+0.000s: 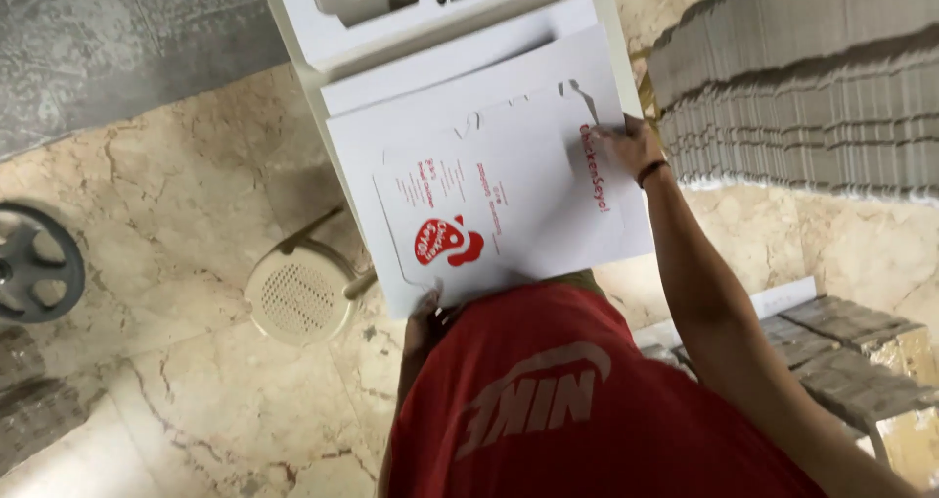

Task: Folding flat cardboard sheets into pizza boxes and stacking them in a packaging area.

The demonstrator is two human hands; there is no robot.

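Marble floor (176, 195) below, tall stack of grey flattened cartons (802, 77) at far right. White counter (293, 77) running up the middle, loaded with white die-cut sheets (460, 53). Round cream stool (298, 297) just left of the counter's near end, dark wheel (34, 261) at the left edge. Topmost, a flat white carton blank (509, 195) with red print, lying at the near end of the counter, straight ahead of the chest, between both hands. Long axis slanted from near left to far right, notched tab end pointing away, red logo end pointing back toward the body. Right hand (626, 144), banded at the wrist, pressed flat on the far right edge, fingers spread, gripping nothing visible beyond that contact. Left hand (426, 314) at the near left edge, just under the sheets' overhang, fingers curled there; pinch or mere touch, cannot tell. Left hand nearer the logo end, right nearer the tab end
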